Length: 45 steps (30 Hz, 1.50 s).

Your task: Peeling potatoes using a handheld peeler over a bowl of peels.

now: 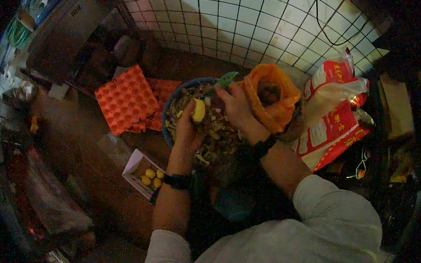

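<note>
My left hand (190,128) holds a peeled, yellow potato-like vegetable (199,111) upright between thumb and fingers. In my right hand (236,106) is a green-handled tool (228,79), probably a peeler; its working end is hidden by the fingers and the dim light. Both hands are above a blue basin (168,107) heaped with peelings and scraps (216,132). An open orange plastic bag (285,118) stands against the basin's right side, with dark round things inside. Left of my left wrist, a white box (133,163) holds several yellow peeled pieces (150,173).
Red-orange egg trays (127,99) lie left of the basin. Red and white printed bags (328,120) stand at the right. Behind rises a white tiled wall (253,22) with a hanging dark cable (325,33). A crumpled clear plastic bag (114,148) lies near the box.
</note>
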Each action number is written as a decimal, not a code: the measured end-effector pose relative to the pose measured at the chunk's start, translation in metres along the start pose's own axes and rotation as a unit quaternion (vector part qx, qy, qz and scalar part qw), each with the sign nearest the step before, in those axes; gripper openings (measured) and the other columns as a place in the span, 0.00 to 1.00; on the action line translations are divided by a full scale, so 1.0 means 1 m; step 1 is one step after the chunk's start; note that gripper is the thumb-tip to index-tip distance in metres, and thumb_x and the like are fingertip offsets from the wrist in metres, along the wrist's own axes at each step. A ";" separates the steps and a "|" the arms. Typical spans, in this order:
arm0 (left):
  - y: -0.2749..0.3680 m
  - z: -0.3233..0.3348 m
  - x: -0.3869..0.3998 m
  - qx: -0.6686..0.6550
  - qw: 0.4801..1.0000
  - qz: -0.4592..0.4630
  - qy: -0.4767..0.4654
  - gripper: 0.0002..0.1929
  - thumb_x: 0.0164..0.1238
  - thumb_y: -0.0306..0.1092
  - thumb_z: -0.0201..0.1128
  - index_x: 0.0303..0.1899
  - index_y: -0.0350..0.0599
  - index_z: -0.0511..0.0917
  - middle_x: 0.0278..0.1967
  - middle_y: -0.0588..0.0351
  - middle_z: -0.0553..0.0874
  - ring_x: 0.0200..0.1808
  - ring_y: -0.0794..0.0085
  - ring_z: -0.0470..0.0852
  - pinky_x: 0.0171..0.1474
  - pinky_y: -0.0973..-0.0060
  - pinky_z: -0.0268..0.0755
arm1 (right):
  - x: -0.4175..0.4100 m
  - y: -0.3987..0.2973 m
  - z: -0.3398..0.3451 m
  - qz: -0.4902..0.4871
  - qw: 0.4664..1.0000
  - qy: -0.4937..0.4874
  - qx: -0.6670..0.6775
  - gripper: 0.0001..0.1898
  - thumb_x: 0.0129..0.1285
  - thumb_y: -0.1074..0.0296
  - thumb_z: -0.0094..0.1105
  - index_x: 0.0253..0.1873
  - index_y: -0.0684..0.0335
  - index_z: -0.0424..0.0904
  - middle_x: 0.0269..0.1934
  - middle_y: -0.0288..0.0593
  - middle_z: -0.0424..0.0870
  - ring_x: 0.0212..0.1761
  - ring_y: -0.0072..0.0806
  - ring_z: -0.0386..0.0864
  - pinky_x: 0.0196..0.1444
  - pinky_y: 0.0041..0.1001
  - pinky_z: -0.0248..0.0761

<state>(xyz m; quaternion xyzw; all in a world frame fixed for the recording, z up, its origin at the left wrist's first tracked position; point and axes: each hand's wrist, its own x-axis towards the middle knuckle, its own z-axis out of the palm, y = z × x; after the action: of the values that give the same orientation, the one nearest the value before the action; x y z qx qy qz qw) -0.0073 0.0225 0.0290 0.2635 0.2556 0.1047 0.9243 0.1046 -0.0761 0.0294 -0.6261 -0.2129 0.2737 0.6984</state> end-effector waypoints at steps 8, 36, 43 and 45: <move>-0.006 0.004 -0.007 -0.038 0.994 0.084 -0.062 0.18 0.69 0.50 0.44 0.46 0.49 0.73 0.40 0.60 0.79 0.38 0.72 0.79 0.35 0.74 0.73 | -0.020 0.002 0.019 -0.133 0.976 -0.136 -0.103 0.16 0.63 0.59 0.54 0.51 0.60 0.74 0.47 0.41 0.79 0.49 0.30 0.75 0.54 0.30 0.66; 0.000 0.013 -0.014 0.064 0.997 0.044 0.021 0.24 0.66 0.58 0.43 0.53 0.51 0.71 0.45 0.59 0.79 0.43 0.71 0.78 0.41 0.72 0.72 | -0.016 -0.012 0.016 -0.117 0.989 -0.085 -0.034 0.13 0.62 0.61 0.56 0.47 0.62 0.75 0.42 0.38 0.79 0.44 0.25 0.75 0.48 0.26 0.68; -0.004 0.009 -0.007 0.003 0.998 0.069 0.012 0.25 0.66 0.53 0.45 0.54 0.44 0.70 0.51 0.51 0.76 0.51 0.61 0.76 0.52 0.65 0.72 | 0.005 -0.008 0.002 -0.033 0.992 0.048 0.110 0.12 0.62 0.59 0.57 0.43 0.61 0.77 0.37 0.34 0.81 0.37 0.22 0.76 0.41 0.25 0.70; -0.007 0.006 -0.002 -0.013 0.997 0.076 0.007 0.25 0.66 0.53 0.45 0.55 0.45 0.70 0.52 0.51 0.76 0.52 0.61 0.75 0.53 0.64 0.72 | 0.003 0.001 0.004 -0.023 0.996 0.050 0.075 0.12 0.62 0.60 0.57 0.44 0.61 0.77 0.39 0.36 0.81 0.39 0.24 0.76 0.44 0.26 0.70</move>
<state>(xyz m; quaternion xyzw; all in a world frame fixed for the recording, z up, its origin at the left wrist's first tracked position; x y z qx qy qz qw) -0.0054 0.0135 0.0307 0.2697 0.2399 0.1793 0.9152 0.1038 -0.0709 0.0292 -0.5799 -0.1705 0.2412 0.7592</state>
